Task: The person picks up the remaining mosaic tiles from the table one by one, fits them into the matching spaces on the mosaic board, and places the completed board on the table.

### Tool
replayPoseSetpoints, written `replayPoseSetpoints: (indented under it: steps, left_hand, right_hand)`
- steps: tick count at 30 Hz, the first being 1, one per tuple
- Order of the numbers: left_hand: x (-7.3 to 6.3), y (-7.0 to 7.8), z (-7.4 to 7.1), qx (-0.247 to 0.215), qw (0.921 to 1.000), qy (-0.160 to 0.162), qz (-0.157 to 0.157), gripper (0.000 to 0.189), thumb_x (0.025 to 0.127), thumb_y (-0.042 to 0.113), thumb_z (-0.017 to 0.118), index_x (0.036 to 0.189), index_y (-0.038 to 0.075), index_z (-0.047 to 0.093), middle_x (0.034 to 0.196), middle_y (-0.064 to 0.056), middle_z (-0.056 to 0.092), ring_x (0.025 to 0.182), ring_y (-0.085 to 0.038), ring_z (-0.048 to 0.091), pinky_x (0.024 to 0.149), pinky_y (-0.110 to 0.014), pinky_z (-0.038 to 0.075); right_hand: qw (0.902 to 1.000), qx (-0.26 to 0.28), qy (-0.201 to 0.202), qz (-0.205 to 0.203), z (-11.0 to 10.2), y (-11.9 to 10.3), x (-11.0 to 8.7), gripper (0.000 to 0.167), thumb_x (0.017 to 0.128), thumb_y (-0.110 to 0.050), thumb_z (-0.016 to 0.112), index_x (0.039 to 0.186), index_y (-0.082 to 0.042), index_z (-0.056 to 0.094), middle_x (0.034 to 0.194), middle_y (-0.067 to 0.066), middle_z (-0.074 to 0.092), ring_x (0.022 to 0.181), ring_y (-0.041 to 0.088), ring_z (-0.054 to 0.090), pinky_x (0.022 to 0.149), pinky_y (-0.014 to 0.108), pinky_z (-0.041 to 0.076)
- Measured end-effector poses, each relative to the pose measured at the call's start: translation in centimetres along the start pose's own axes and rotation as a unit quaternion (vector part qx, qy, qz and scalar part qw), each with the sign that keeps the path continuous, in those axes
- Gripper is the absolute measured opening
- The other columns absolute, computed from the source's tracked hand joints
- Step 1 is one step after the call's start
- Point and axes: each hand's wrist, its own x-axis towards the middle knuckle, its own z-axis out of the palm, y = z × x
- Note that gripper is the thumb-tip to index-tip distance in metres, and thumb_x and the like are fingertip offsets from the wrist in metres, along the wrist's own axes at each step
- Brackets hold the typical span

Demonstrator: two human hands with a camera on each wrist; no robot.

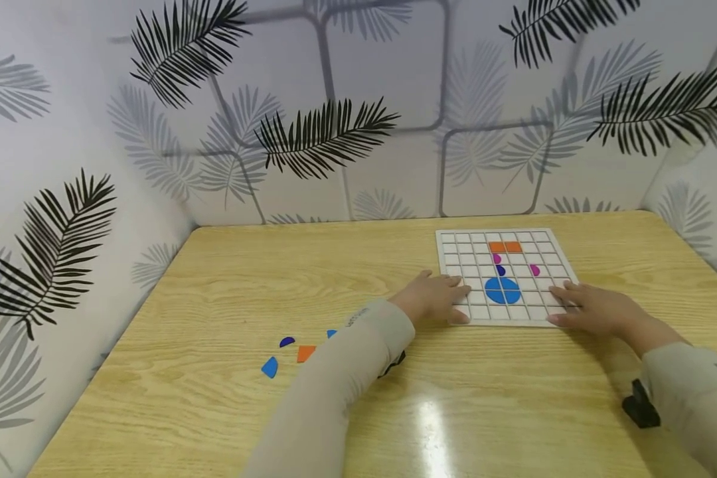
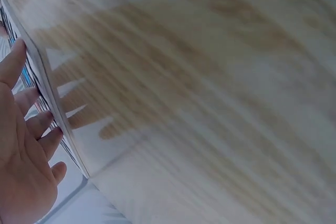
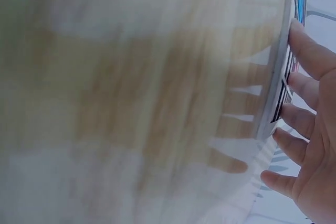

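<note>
A white grid board [image 1: 477,311] lies on the table, between my two hands. My left hand [image 1: 430,297] rests with spread fingers on its left edge near the front corner. The right hand [image 1: 600,311] touches the opposite edge, fingers extended over the rim; in the right wrist view its fingertips [image 3: 295,27] are right at the board's side. On the grid sit two orange squares [image 1: 504,247], a magenta half-circle [image 1: 497,259], a dark blue half-circle [image 1: 501,271] and a blue circle [image 1: 494,285] of quarter pieces. Another magenta half-circle [image 1: 534,270] sits apart to the right.
Left of my left forearm lie loose pieces: a dark blue half-circle [image 1: 287,342], a blue quarter piece [image 1: 270,367], an orange piece [image 1: 305,354] and a blue piece [image 1: 331,333] partly hidden by the sleeve. A leaf-patterned wall [image 1: 394,172] stands behind the wooden table [image 1: 245,285].
</note>
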Motion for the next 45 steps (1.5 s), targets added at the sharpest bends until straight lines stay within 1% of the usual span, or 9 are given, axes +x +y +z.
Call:
replayPoseSetpoints:
  steps: [3, 11, 21, 25, 28, 31, 34, 39, 45]
  left_hand:
    - [-0.1, 0.0, 0.1, 0.007, 1.0, 0.002, -0.001, 0.066, 0.08, 0.061, 0.033, 0.137, 0.034, 0.013, 0.142, 0.011, 0.009, 0.128, -0.006, 0.006, 0.102, -0.035, 0.002]
    - [-0.5, -0.4, 0.4, 0.021, 0.9997, 0.008, 0.01, 0.068, 0.079, 0.063, 0.029, 0.138, 0.033, 0.012, 0.142, 0.01, 0.007, 0.128, -0.007, 0.005, 0.102, -0.037, 0.005]
    - [-1.0, -1.0, 1.2, 0.023, 0.9996, 0.01, 0.013, 0.067, 0.08, 0.062, 0.03, 0.138, 0.033, 0.012, 0.142, 0.01, 0.007, 0.128, -0.008, 0.006, 0.101, -0.04, 0.008]
    - [-1.8, -1.2, 1.4, 0.031, 0.9993, 0.012, 0.016, 0.067, 0.08, 0.062, 0.03, 0.138, 0.031, 0.013, 0.142, 0.009, 0.008, 0.128, -0.009, 0.007, 0.101, -0.04, 0.009]
    - [-2.6, -1.5, 1.5, 0.033, 0.9993, 0.009, 0.018, 0.068, 0.08, 0.061, 0.031, 0.138, 0.03, 0.013, 0.142, 0.008, 0.009, 0.128, -0.01, 0.008, 0.101, -0.04, 0.008]
    - [-3.3, -1.8, 1.8, 0.025, 0.9995, 0.009, 0.018, 0.068, 0.08, 0.06, 0.032, 0.138, 0.03, 0.014, 0.142, 0.007, 0.009, 0.128, -0.01, 0.008, 0.101, -0.04, 0.007]
    - [-4.0, -2.1, 2.1, 0.022, 0.9995, 0.015, 0.019, 0.068, 0.08, 0.06, 0.033, 0.138, 0.029, 0.015, 0.142, 0.007, 0.01, 0.128, -0.011, 0.009, 0.101, -0.041, 0.008]
    - [-4.9, -2.7, 2.6, 0.015, 0.9992, 0.027, 0.026, 0.067, 0.081, 0.059, 0.035, 0.138, 0.027, 0.018, 0.142, 0.005, 0.012, 0.128, -0.012, 0.01, 0.101, -0.042, 0.009]
    - [-6.2, -3.2, 3.1, 0.002, 0.9993, 0.023, 0.029, 0.068, 0.08, 0.058, 0.037, 0.138, 0.028, 0.018, 0.142, 0.005, 0.012, 0.128, -0.013, 0.01, 0.101, -0.042, 0.006]
  right_hand:
    - [0.9999, 0.008, -0.005, 0.006, -0.1, 0.0, 0.1, 0.085, 0.076, -0.064, 0.043, 0.128, 0.003, 0.036, 0.127, 0.034, 0.027, 0.112, 0.05, 0.026, 0.086, 0.059, 0.025]
    - [0.9999, 0.007, -0.008, 0.01, -0.2, -0.6, 0.1, 0.085, 0.075, -0.064, 0.044, 0.128, 0.002, 0.037, 0.126, 0.033, 0.028, 0.112, 0.05, 0.026, 0.085, 0.06, 0.024]
    - [0.9999, 0.0, 0.003, 0.013, 0.4, -1.6, 0.0, 0.084, 0.074, -0.065, 0.044, 0.127, 0.0, 0.039, 0.127, 0.031, 0.029, 0.113, 0.049, 0.027, 0.085, 0.059, 0.025]
    - [0.9998, -0.009, 0.012, 0.01, 0.7, -2.4, -0.2, 0.083, 0.074, -0.065, 0.043, 0.127, 0.0, 0.04, 0.126, 0.031, 0.031, 0.112, 0.048, 0.029, 0.084, 0.059, 0.026]
    - [0.9994, -0.025, 0.026, -0.002, 0.9, -3.2, -0.6, 0.082, 0.075, -0.065, 0.043, 0.125, -0.001, 0.042, 0.125, 0.03, 0.034, 0.111, 0.047, 0.032, 0.082, 0.058, 0.029]
    - [0.9985, -0.037, 0.038, -0.016, 0.9, -4.0, -0.8, 0.079, 0.076, -0.063, 0.044, 0.124, -0.001, 0.044, 0.123, 0.03, 0.037, 0.11, 0.047, 0.034, 0.08, 0.057, 0.031]
    - [0.9979, -0.044, 0.043, -0.021, 1.0, -4.8, -0.9, 0.079, 0.076, -0.064, 0.043, 0.124, -0.002, 0.045, 0.123, 0.029, 0.038, 0.11, 0.046, 0.035, 0.08, 0.056, 0.032]
    - [0.9979, -0.048, 0.041, -0.017, 1.3, -5.6, -1.0, 0.078, 0.076, -0.064, 0.042, 0.125, -0.003, 0.044, 0.125, 0.027, 0.037, 0.111, 0.045, 0.034, 0.079, 0.058, 0.031]
    - [0.9981, -0.045, 0.035, -0.024, 1.7, -6.6, -1.2, 0.079, 0.075, -0.064, 0.044, 0.124, -0.002, 0.046, 0.124, 0.027, 0.039, 0.11, 0.045, 0.035, 0.08, 0.056, 0.033]
